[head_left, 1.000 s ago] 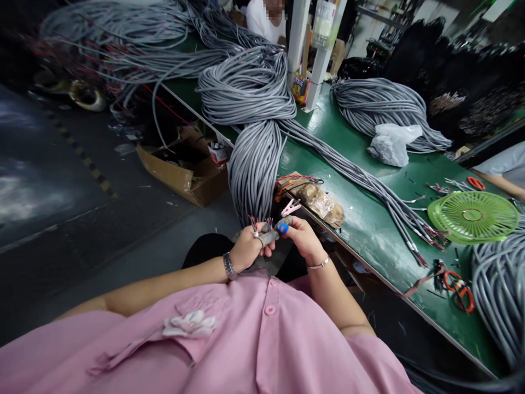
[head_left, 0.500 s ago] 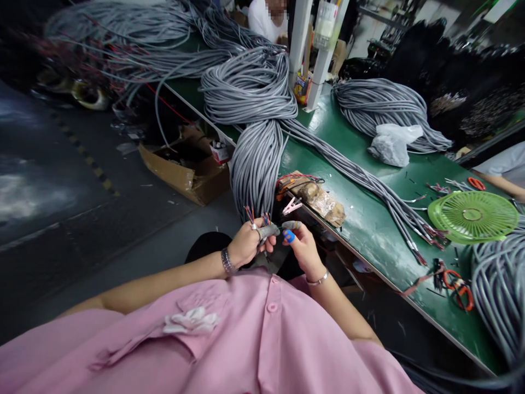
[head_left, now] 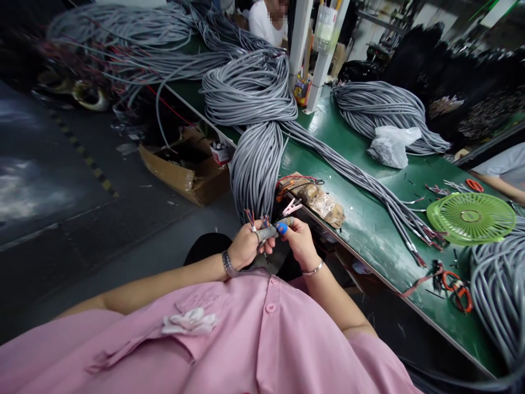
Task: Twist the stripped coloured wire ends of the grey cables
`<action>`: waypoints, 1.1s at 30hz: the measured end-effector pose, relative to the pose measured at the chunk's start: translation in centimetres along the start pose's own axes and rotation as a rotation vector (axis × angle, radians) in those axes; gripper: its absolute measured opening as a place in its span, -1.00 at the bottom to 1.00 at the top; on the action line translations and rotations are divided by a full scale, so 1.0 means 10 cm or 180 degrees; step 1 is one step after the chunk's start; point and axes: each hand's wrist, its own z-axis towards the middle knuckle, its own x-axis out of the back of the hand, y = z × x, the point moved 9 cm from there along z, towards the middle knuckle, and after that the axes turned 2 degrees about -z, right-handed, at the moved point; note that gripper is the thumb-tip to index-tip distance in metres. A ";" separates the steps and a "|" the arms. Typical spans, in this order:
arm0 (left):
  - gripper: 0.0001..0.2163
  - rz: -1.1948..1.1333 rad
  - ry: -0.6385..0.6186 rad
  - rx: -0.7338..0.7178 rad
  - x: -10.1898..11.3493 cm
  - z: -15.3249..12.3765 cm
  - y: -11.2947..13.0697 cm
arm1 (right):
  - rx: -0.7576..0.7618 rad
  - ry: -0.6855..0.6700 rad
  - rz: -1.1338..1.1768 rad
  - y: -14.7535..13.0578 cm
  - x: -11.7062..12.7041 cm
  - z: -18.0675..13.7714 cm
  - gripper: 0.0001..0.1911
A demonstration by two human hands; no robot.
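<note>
My left hand [head_left: 245,243] is closed around grey cable ends, whose thin coloured wires [head_left: 250,217] stick up above the fist. Grey tape covers its thumb and index finger. Beside it, my right hand [head_left: 296,236] pinches at the wires next to the left fingertips. A blue covering wraps the right thumb, and grey tape wraps the right index finger. What exactly lies between the right fingertips is too small to make out. Just beyond both hands, a thick bundle of grey cables [head_left: 257,169] hangs over the table's edge.
On the green table [head_left: 318,128] lie coiled grey cables [head_left: 250,87], a green fan [head_left: 471,218], orange-handled scissors [head_left: 463,299], a pink clip [head_left: 292,207] and a taped block [head_left: 322,201]. A cardboard box [head_left: 184,178] stands on the floor at left. Other people sit at the back and far right.
My right hand has moved left, closer to my left hand, and its thumb and index finger have come together at the wires. My left hand stays nearly in place.
</note>
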 end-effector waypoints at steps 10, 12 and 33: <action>-0.81 -0.0624 0.0125 0.0056 -0.05 0.05 0.11 | -0.0342 0.0199 0.1167 0.28 0.19 0.20 -0.50; -0.82 -0.0676 0.0046 0.0072 -0.12 0.07 0.13 | -0.0385 0.0092 0.1262 0.24 0.16 0.30 -0.47; -0.83 -0.0640 0.0076 0.0077 -0.17 0.10 0.01 | -0.0511 0.0042 0.1879 0.28 0.07 0.36 -0.38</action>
